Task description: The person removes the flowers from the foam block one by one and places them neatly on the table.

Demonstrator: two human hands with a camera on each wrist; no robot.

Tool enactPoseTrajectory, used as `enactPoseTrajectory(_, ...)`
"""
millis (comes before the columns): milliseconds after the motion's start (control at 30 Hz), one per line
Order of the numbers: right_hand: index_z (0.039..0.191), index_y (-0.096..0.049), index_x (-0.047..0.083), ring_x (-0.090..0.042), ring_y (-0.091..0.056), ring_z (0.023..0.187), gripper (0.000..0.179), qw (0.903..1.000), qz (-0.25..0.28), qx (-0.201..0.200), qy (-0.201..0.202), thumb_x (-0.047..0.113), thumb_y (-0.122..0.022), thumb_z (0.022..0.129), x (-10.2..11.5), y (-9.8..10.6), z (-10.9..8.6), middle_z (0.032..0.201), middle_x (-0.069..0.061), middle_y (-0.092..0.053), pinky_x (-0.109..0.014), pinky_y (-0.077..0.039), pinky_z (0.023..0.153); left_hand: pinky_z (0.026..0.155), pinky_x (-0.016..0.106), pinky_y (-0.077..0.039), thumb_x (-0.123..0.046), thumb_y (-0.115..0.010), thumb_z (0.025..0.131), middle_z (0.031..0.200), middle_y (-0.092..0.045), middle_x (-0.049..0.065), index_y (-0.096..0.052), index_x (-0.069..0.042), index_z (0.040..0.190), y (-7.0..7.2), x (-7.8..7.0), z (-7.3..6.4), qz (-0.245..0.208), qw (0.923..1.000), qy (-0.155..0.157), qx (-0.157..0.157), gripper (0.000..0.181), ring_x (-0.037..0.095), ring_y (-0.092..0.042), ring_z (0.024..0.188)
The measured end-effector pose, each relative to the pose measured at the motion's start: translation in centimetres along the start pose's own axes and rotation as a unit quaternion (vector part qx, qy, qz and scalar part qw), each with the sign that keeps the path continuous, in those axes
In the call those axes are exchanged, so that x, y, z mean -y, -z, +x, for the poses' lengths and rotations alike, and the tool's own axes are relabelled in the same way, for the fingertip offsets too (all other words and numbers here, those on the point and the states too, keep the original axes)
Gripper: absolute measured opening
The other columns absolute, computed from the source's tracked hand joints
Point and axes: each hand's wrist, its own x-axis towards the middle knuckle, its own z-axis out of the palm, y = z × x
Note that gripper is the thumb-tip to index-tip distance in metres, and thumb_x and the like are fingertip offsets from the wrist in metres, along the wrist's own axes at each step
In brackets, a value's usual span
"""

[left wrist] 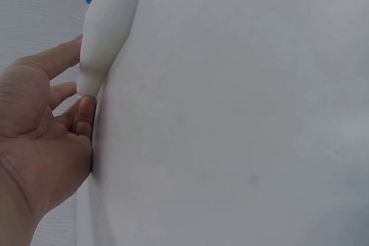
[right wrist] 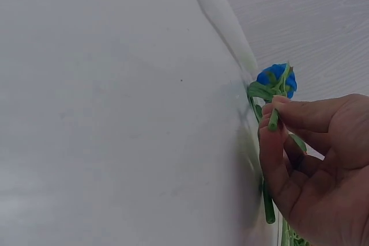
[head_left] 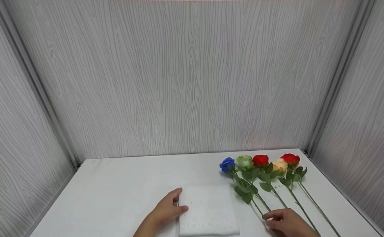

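A square white padded sheet [head_left: 208, 210] lies on the table at the front centre. At its left edge my left hand [head_left: 167, 207] holds the rim, with the thumb over the top and the fingers along the side. In the left wrist view, the thumb and fingers are at the sheet's rounded edge [left wrist: 106, 38]. My right hand [head_left: 287, 222] pinches a thin green stem [right wrist: 273, 120] between thumb and fingertips. A blue rose [head_left: 227, 165] shows just beyond those fingers in the right wrist view; the stem appears to be its own. Another stem's cut end [right wrist: 269, 208] sits below the hand.
Beside the blue rose lie a pale green rose [head_left: 244, 162], a red rose [head_left: 260, 160], a peach rose [head_left: 280, 165] and a second red rose [head_left: 290, 159], stems slanting toward the front right. Grey wood-grain panels [head_left: 192, 79] enclose the white table [head_left: 119, 191].
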Motion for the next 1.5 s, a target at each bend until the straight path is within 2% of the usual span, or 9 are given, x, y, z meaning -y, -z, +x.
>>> enactPoseTrajectory(233,0.119,-0.072,0.004,-0.013,-0.058,0.077,0.032,0.9999,-0.004,-0.002,-0.014,0.020,-0.073,0.091,0.11,0.15,0.02,0.092,-0.003,-0.070,-0.027,-0.051,0.068,0.119,0.061,-0.032,-0.033,-0.081,0.082,0.155,-0.045,0.020,-0.033,-0.013,0.157,-0.30,-0.21,-0.10,-0.008,0.9999,0.009,-0.009,0.092,0.043,-0.040,0.145)
enactPoseTrajectory(567,0.117,-0.073,0.005,-0.013,-0.057,0.075,0.032,0.9998,-0.001,-0.004,-0.019,0.022,-0.074,0.090,-0.11,0.14,0.14,0.087,-0.002,-0.068,-0.027,-0.049,0.067,0.121,0.060,-0.030,-0.036,-0.081,0.081,0.158,-0.043,0.018,-0.034,-0.015,0.156,-0.49,-0.20,0.02,0.020,0.9995,0.013,-0.022,0.091,0.041,-0.037,0.148)
enactPoseTrajectory(767,0.117,-0.072,0.005,-0.014,-0.058,0.077,0.031,0.9996,0.002,-0.006,-0.027,0.021,-0.074,0.090,-0.45,0.04,0.27,0.090,-0.003,-0.068,-0.027,-0.051,0.069,0.119,0.062,-0.032,-0.036,-0.079,0.084,0.154,-0.045,0.021,-0.033,-0.013,0.157,-0.10,-0.23,-0.22,0.015,0.9999,-0.001,-0.004,0.089,0.044,-0.039,0.145)
enactPoseTrajectory(867,0.116,-0.072,0.004,-0.014,-0.059,0.080,0.031,0.9994,0.008,-0.011,-0.033,0.020,-0.074,0.090,-0.39,-0.08,0.21,0.093,-0.004,-0.069,-0.028,-0.054,0.071,0.118,0.063,-0.032,-0.036,-0.079,0.085,0.152,-0.047,0.021,-0.032,-0.013,0.157,-0.02,-0.33,-0.29,0.000,1.0000,0.005,0.002,0.089,0.044,-0.040,0.144)
enactPoseTrajectory(1000,0.115,-0.072,0.004,-0.015,-0.059,0.078,0.030,0.9995,0.007,-0.013,-0.028,0.021,-0.073,0.091,-0.34,-0.14,0.06,0.089,-0.004,-0.068,-0.028,-0.053,0.070,0.119,0.062,-0.031,-0.038,-0.080,0.082,0.152,-0.048,0.019,-0.033,-0.015,0.157,-0.15,-0.35,-0.18,-0.003,0.9998,0.017,-0.005,0.091,0.042,-0.040,0.145)
enactPoseTrajectory(1133,0.115,-0.073,0.005,-0.015,-0.059,0.077,0.030,0.9996,0.000,-0.015,-0.023,0.022,-0.073,0.091,-0.41,0.03,-0.05,0.086,-0.003,-0.067,-0.028,-0.053,0.069,0.119,0.062,-0.031,-0.038,-0.080,0.082,0.152,-0.049,0.019,-0.033,-0.014,0.157,-0.23,-0.24,-0.12,0.001,0.9998,0.015,-0.009,0.092,0.042,-0.041,0.144)
enactPoseTrajectory(1333,0.118,-0.069,0.001,-0.016,-0.061,0.075,0.033,0.9996,0.029,0.003,-0.007,0.023,-0.071,0.094,-0.64,0.36,-0.39,0.087,-0.004,-0.068,-0.031,-0.057,0.070,0.118,0.062,-0.034,-0.037,-0.079,0.084,0.150,-0.049,0.021,-0.033,-0.012,0.157,0.03,-0.14,-0.14,0.008,1.0000,0.000,-0.002,0.090,0.042,-0.043,0.143)
enactPoseTrajectory(1500,0.119,-0.068,0.000,-0.015,-0.061,0.073,0.036,0.9975,0.070,0.012,0.002,0.027,-0.069,0.095,-0.81,0.59,-0.66,0.085,-0.003,-0.068,-0.030,-0.055,0.067,0.119,0.062,-0.033,-0.037,-0.079,0.085,0.151,-0.048,0.020,-0.032,-0.010,0.157,0.22,-0.20,-0.17,0.006,0.9999,-0.007,0.006,0.089,0.042,-0.041,0.144)
